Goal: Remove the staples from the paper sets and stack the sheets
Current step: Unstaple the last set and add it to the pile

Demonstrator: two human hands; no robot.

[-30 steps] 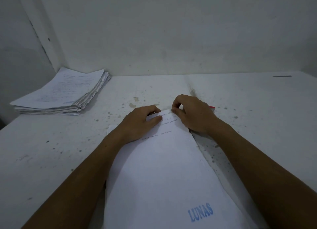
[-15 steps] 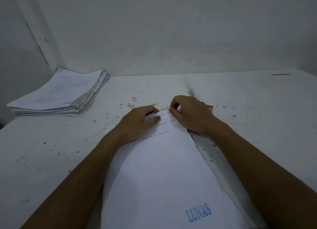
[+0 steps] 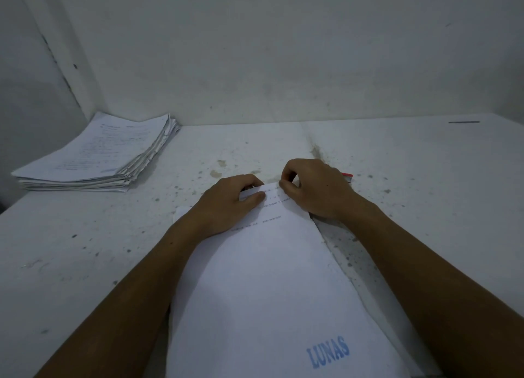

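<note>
White paper fills the middle of the view, and both hands work at its far edge. The right hand (image 3: 317, 189) is curled, with thumb and forefinger pinched together at the far right corner of the paper set (image 3: 263, 278); whether a staple sits between them is too small to tell. The left hand (image 3: 229, 204) lies on the same set just to the left, its fingers bent over the far edge and its thumb pressed flat on the top sheet, so the paper is gripped there. The two hands are close together but not touching.

The set lies lengthwise on the table (image 3: 85, 250), running from the hands back toward the person between the two forearms. Faint lines of print cross it near the hands, and a blue stamp reading LUNAS (image 3: 328, 352) shows near its close end. More sheets peek out under its left and right edges.

Just behind the right hand a small red object (image 3: 347, 175) pokes out, mostly hidden. The table is white and speckled with dark spots and stains. Well apart, at the far left corner against the wall (image 3: 269, 51), sits a thick, slightly fanned stack of sheets (image 3: 96, 156) with printed text on top. A thin dark item (image 3: 464, 121) lies at the far right of the table.
</note>
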